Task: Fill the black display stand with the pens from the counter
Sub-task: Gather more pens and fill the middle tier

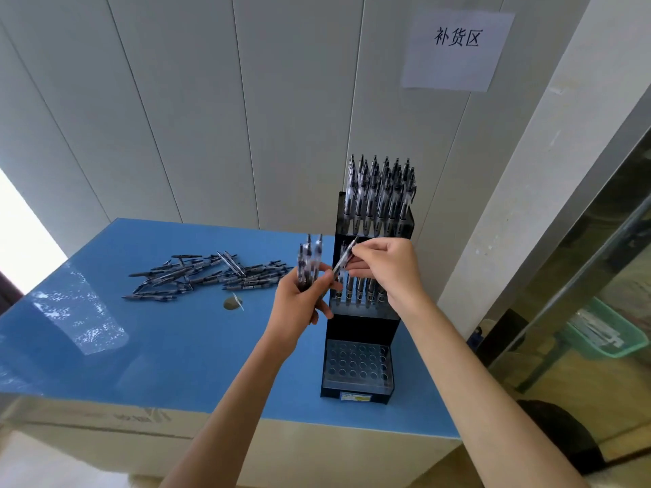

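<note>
- Black display stand stands upright on the blue tabletop, toward its 3 o'clock edge, in three stepped tiers.
- Top tier, at 12 o'clock of the stand, is packed with upright pens.
- Middle tier holds a row of pens along its front; how full it is behind the hands cannot be told.
- Bottom tier, at 6 o'clock, shows a clear perforated insert with no pens in its holes.
- Left hand is curled round a bundle of pens, held upright just at 9 o'clock of the stand.
- Right hand is over the middle tier, fingers pinching a single pen that is tilted; its lower end lies close to the left thumb.
- Loose pile of pens lies flat on the tabletop at 9 o'clock of the hands, well apart from the stand.
- Small round hole sits in the tabletop just at 6 o'clock of the pile.
- White paper sign with printed characters is fixed to the panelled wall at 12 o'clock.
- Green basket is visible on the floor at 3 o'clock.
</note>
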